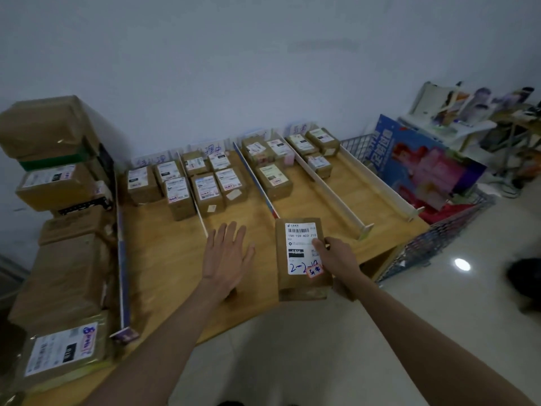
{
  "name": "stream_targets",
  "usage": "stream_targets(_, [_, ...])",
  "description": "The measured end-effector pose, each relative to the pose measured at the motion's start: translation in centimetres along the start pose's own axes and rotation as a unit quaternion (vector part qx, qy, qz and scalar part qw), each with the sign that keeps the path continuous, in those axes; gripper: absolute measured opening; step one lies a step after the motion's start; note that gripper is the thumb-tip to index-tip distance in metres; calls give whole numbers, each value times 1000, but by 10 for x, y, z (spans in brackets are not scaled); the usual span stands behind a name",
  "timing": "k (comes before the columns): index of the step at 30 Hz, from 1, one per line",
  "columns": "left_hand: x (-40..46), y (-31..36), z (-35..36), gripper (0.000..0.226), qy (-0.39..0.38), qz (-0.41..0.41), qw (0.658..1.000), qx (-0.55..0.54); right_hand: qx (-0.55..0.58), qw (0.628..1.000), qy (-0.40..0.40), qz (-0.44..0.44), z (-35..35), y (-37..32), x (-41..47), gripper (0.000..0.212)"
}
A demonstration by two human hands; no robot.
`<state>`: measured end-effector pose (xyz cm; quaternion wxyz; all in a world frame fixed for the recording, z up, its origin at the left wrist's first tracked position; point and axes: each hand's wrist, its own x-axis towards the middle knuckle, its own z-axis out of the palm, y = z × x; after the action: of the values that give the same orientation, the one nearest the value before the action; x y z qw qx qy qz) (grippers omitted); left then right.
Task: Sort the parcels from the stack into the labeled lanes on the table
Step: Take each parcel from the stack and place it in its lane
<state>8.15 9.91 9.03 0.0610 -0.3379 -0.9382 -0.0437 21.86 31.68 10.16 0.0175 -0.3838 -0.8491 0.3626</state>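
Down at the tabletop's near edge, the right hand grips a labeled brown parcel, thumb on its label. The left hand hovers flat, fingers spread, apparently just above the wood

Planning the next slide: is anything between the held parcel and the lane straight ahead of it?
Nothing visible. The parcel in the right hand sits at the lane's near end; bare table runs ahead to the sorted boxes at the far end.
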Motion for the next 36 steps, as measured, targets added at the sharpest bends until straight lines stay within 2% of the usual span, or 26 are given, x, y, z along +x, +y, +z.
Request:
stream_targets(4, [26,46,9,63,-6,1,1000,-13,8,1000,2,0,-33,29,30,42])
stream_targets(10, [83,96,24,62,-2,13,1000,-18,32,999,-1,-1,-71,52,80,36])
stream_targets(25, [276,174,90,60,-38,14,998,-48,24,998,1,51,-141,87,288,45])
stream_targets(36, [353,218,122,49,-56,11,998,-34,20,998,10,52,-178,117,404,45])
